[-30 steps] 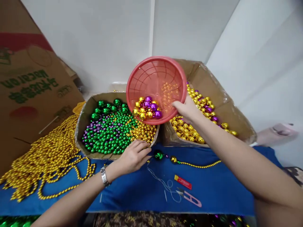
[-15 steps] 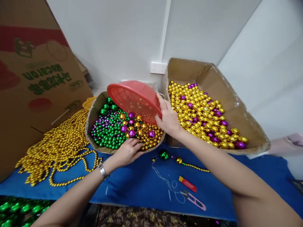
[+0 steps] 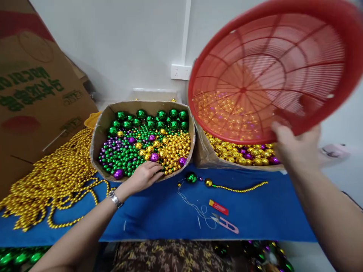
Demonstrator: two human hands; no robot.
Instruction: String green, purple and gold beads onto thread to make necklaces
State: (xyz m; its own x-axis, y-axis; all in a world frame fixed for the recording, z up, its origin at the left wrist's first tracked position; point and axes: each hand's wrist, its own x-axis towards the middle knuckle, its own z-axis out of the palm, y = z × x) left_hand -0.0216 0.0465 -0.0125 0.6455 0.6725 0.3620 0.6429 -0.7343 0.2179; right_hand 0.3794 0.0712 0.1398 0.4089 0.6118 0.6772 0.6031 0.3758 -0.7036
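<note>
My right hand (image 3: 297, 147) grips the lower rim of a red plastic mesh basket (image 3: 244, 90), tilted up on its side with its hollow towards me. The basket hangs in front of the right-hand carton and holds no beads. My left hand (image 3: 146, 175), its wrist in a metal watch, rests at the front rim of a cardboard box (image 3: 184, 166). Its fingers reach over the edge by the beads, slightly apart; their tips are partly hidden. Inside the box lie large green balls (image 3: 161, 115), small green and purple beads (image 3: 124, 151), gold beads (image 3: 177, 147) and several larger purple and gold balls.
Gold bead strings (image 3: 62, 170) heap on the blue cloth (image 3: 141, 219) at left, beside a large printed carton (image 3: 34, 87). A carton of gold and purple balls (image 3: 238, 155) stands right. In front lie a partly strung garland (image 3: 208, 183), thread, a red-yellow packet (image 3: 219, 207) and pink snips (image 3: 227, 223).
My right hand has swung the red basket up and right, away from the box. More of the large green balls now show, and loose balls have spread. My left hand stays at the box rim.
</note>
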